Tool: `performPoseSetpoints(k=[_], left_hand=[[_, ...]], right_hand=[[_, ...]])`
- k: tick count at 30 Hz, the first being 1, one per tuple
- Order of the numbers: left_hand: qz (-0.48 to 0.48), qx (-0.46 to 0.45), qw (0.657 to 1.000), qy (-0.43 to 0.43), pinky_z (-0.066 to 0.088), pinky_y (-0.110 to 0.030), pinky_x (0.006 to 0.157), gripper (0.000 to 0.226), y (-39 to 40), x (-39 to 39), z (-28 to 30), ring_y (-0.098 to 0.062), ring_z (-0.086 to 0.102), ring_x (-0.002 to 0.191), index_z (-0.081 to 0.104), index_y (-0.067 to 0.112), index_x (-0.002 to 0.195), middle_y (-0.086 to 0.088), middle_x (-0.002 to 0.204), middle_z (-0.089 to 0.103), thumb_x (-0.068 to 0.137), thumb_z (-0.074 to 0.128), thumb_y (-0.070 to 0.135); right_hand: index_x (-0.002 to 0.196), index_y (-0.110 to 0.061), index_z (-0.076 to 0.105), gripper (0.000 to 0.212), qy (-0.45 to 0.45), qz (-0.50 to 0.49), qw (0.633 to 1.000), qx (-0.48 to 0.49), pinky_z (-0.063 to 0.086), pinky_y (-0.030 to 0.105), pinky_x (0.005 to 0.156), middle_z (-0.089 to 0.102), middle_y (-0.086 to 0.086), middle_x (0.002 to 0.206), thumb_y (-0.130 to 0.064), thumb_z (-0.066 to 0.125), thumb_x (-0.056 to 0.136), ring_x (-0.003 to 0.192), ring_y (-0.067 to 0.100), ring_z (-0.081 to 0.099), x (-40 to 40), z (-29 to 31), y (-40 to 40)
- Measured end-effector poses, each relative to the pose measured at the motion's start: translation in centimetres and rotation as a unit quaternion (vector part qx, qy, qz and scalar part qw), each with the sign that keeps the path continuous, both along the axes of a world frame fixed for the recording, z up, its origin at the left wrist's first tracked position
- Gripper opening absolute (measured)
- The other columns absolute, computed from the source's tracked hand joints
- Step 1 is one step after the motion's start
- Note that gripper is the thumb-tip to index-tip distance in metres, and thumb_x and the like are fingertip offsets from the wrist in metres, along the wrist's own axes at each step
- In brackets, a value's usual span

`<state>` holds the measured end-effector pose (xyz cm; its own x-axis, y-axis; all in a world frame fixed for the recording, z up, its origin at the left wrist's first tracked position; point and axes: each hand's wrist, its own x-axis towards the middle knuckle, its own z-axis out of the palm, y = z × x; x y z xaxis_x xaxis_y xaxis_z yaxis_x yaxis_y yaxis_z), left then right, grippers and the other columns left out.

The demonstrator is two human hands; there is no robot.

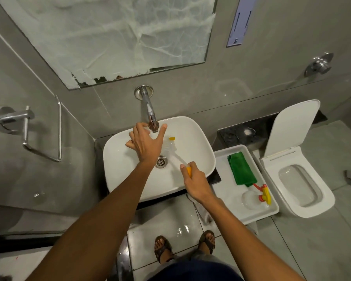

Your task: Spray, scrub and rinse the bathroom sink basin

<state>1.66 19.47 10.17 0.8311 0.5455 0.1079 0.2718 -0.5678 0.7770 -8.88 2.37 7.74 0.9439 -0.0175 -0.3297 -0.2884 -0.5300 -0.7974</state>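
A white sink basin (193, 138) sits on a dark counter, with a round metal drain (161, 161) in its middle. A chrome tap (150, 112) comes out of the wall above its far rim. My left hand (145, 141) hovers over the basin just under the tap's spout, fingers spread and holding nothing. My right hand (195, 181) is closed on the orange handle of a scrub brush (173, 150). The brush's pale head and orange tip reach into the basin to the right of my left hand.
A white tray (223, 157) to the right of the sink holds a green cloth (241, 169) and a clear spray bottle (251, 196) with a red and yellow trigger. An open toilet (298, 179) stands further right. A towel bar (41, 134) is on the left wall.
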Motion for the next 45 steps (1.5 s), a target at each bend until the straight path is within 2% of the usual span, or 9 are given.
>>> performPoseSetpoints(k=[5, 9, 14, 17, 19, 25, 33, 37, 45], left_hand=[[0.017, -0.066, 0.993, 0.101, 0.033, -0.051, 0.110, 0.065, -2.6, -2.0, -2.2, -0.031, 0.059, 0.119, 0.056, 0.018, 0.108, -0.004, 0.109, 0.067, 0.091, 0.061, 0.081], [-0.082, -0.053, 0.988, 0.120, 0.043, -0.048, 0.104, 0.057, -6.7, -2.6, -4.0, -0.033, 0.065, 0.111, 0.064, 0.013, 0.104, -0.006, 0.110, 0.070, 0.104, 0.050, 0.069], [-0.263, 0.022, 0.959, 0.103, 0.036, -0.048, 0.119, 0.068, -12.5, -2.7, -6.1, -0.029, 0.051, 0.138, 0.055, 0.020, 0.143, -0.002, 0.149, 0.057, 0.099, 0.057, 0.072], [-0.341, 0.105, 0.925, 0.131, 0.018, -0.045, 0.133, 0.101, -15.8, -1.9, -7.7, -0.027, 0.022, 0.167, 0.033, 0.019, 0.168, -0.004, 0.180, 0.024, 0.094, 0.042, 0.087], [-0.367, 0.165, 0.904, 0.146, 0.007, -0.046, 0.136, 0.107, -17.2, -1.6, -9.3, -0.028, 0.003, 0.172, 0.017, 0.014, 0.174, -0.006, 0.185, 0.004, 0.097, 0.038, 0.085], [-0.338, 0.260, 0.897, 0.117, 0.014, -0.055, 0.137, 0.077, -18.9, -2.8, -12.1, -0.028, 0.002, 0.172, 0.008, 0.011, 0.175, -0.011, 0.185, -0.001, 0.115, 0.027, 0.055], [-0.343, 0.249, 0.897, 0.124, 0.005, -0.055, 0.138, 0.076, -19.0, -2.1, -13.6, -0.024, -0.005, 0.172, 0.003, 0.017, 0.176, -0.004, 0.185, -0.009, 0.115, 0.028, 0.056], [-0.323, 0.303, 0.888, 0.124, -0.007, -0.057, 0.137, 0.075, -19.0, -1.9, -14.0, -0.027, -0.001, 0.172, 0.009, 0.018, 0.176, -0.005, 0.185, -0.002, 0.115, 0.025, 0.059], [-0.322, 0.284, 0.896, 0.117, 0.001, -0.059, 0.137, 0.074, -19.3, -2.1, -14.2, -0.026, 0.001, 0.172, 0.010, 0.020, 0.176, -0.005, 0.186, -0.001, 0.114, 0.026, 0.059]], right_hand=[[0.100, -0.026, 0.055, 0.041, -0.059, -0.029, 0.998, -0.002, 0.051, 0.030, 0.064, 0.068, -0.002, 0.082, -0.062, 0.037, 0.105, 0.071, 0.008, 0.065, 0.4, -0.1, -7.2], [0.093, -0.025, 0.054, 0.034, -0.064, -0.124, 0.990, 0.015, 0.047, 0.026, 0.067, 0.061, -0.007, 0.082, -0.054, 0.043, 0.108, 0.069, 0.001, 0.055, 0.1, -1.2, -13.6], [0.101, -0.020, 0.056, 0.034, 0.011, -0.197, 0.980, -0.023, 0.045, 0.027, 0.064, 0.067, 0.002, 0.089, -0.050, 0.042, 0.109, 0.086, 0.020, 0.067, -0.4, -5.0, -19.9], [0.115, -0.006, 0.055, 0.038, 0.089, -0.175, 0.979, -0.054, 0.046, 0.036, 0.071, 0.071, 0.016, 0.098, -0.041, 0.043, 0.110, 0.097, 0.040, 0.069, -0.1, -8.8, -21.4], [0.126, -0.001, 0.052, 0.039, 0.144, -0.148, 0.976, -0.076, 0.042, 0.037, 0.076, 0.071, 0.024, 0.112, -0.037, 0.044, 0.111, 0.107, 0.043, 0.068, 0.3, -11.4, -21.6], [0.136, -0.002, 0.049, 0.042, 0.209, -0.096, 0.971, -0.059, 0.049, 0.041, 0.098, 0.068, 0.024, 0.127, -0.035, 0.044, 0.111, 0.119, 0.040, 0.065, 2.3, -16.1, -20.1], [0.124, -0.003, 0.055, 0.033, 0.196, -0.079, 0.973, -0.087, 0.053, 0.046, 0.090, 0.070, 0.018, 0.116, -0.032, 0.048, 0.110, 0.106, 0.038, 0.068, 4.2, -20.6, -20.0], [0.137, -0.002, 0.056, 0.034, 0.198, -0.088, 0.968, -0.123, 0.050, 0.042, 0.100, 0.066, 0.016, 0.129, -0.021, 0.050, 0.109, 0.118, 0.032, 0.064, 3.9, -22.5, -19.7], [0.152, -0.003, 0.049, 0.057, 0.203, -0.162, 0.958, -0.124, 0.044, 0.046, 0.116, 0.053, 0.018, 0.149, 0.011, 0.054, 0.097, 0.136, 0.035, 0.052, 3.9, -23.6, -19.3]])
